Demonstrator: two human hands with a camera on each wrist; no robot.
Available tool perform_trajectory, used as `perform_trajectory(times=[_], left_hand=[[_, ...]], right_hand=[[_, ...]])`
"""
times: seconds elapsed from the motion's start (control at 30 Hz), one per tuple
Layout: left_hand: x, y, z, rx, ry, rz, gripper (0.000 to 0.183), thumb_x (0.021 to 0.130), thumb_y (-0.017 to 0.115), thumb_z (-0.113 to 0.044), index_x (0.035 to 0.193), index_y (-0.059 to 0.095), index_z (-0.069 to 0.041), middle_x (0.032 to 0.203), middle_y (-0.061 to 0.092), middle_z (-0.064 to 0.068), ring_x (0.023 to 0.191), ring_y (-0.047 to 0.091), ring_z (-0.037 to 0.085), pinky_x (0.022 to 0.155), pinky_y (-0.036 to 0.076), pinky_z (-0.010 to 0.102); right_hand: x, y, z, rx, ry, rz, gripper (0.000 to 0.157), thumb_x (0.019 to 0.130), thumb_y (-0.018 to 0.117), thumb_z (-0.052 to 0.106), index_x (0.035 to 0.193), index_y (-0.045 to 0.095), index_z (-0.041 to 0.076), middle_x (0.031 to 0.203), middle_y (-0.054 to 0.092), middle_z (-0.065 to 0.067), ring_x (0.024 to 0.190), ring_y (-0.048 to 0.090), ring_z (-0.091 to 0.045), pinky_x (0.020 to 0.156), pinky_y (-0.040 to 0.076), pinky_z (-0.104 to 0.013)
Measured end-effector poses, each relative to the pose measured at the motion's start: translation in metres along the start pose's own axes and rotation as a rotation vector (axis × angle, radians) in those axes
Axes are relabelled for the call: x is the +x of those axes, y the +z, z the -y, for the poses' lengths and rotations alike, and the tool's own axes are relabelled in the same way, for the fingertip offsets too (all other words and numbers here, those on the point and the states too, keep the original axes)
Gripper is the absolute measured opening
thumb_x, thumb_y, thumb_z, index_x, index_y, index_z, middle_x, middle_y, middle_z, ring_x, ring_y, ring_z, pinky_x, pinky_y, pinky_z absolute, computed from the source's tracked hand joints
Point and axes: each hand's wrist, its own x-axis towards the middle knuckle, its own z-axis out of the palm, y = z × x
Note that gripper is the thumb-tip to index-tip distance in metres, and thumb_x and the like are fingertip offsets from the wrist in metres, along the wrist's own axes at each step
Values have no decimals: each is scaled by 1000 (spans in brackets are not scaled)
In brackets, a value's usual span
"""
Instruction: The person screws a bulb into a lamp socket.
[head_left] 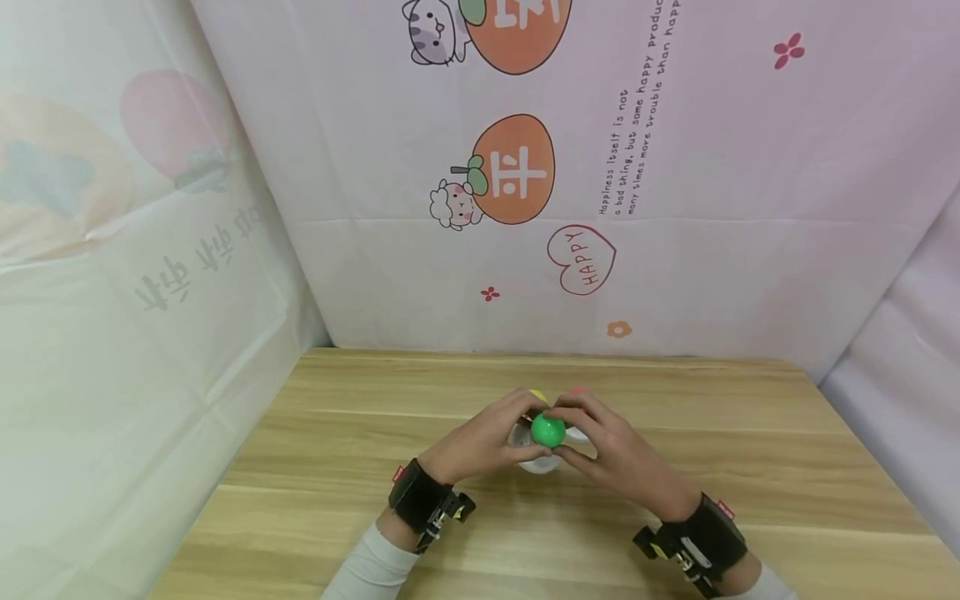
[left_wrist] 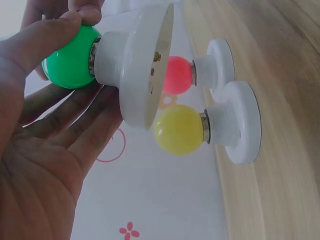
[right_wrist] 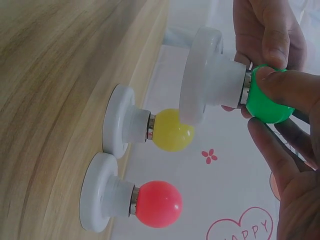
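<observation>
Above the table, a green light bulb (head_left: 548, 431) sits in a white lamp socket (left_wrist: 142, 65) with a round base, a strip of metal collar showing between them. My left hand (head_left: 480, 437) holds the bulb with its thumb, and its fingers curve round near the socket's neck. From the other side my right hand (head_left: 618, 450) pinches the same bulb between thumb and fingers. The socket's base is tipped so that its underside with brass screws shows in the left wrist view. Both hands partly cover the bulb.
On the wooden table (head_left: 345, 467), a yellow bulb (left_wrist: 180, 130) and a red bulb (right_wrist: 160, 204) stand upright, each in a white socket, side by side just beyond the hands. A printed cloth (head_left: 375, 275) hangs behind the table, with more cloth at both sides.
</observation>
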Motion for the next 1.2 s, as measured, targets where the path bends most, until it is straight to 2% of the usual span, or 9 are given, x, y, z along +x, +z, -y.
perform_trajectory(times=[0.4,0.57,0.87,1.2], left_hand=[[-3,-2,5,-60,-26,-19,45,90,68,-28,128,48,-15,120,50,-6,108,52,5,90,49,21],[-3,-2,10,-56,-25,-18,46,91,65,-30,131,47,-15,121,49,-6,108,52,7,90,48,20],[-7,-6,15,-42,-40,-49,43,91,66,-29,129,49,-15,120,51,-4,107,53,6,91,48,23],[-11,-13,25,-58,-69,-72,49,90,67,-25,133,48,-11,125,51,-1,108,52,9,90,50,24]], right_hand=[[0,-2,-1,6,-7,-15,64,68,84,8,126,57,5,122,54,-8,102,54,-13,80,53,-27],[0,-2,-1,10,6,-9,62,69,83,8,126,58,6,122,54,-8,103,54,-13,77,55,-30],[0,-4,-1,-9,30,-6,58,73,81,11,126,58,5,124,53,-4,103,54,-11,76,55,-31],[-1,-4,-4,-11,3,-14,56,74,80,11,125,59,7,121,55,-6,101,54,-11,76,55,-29]])
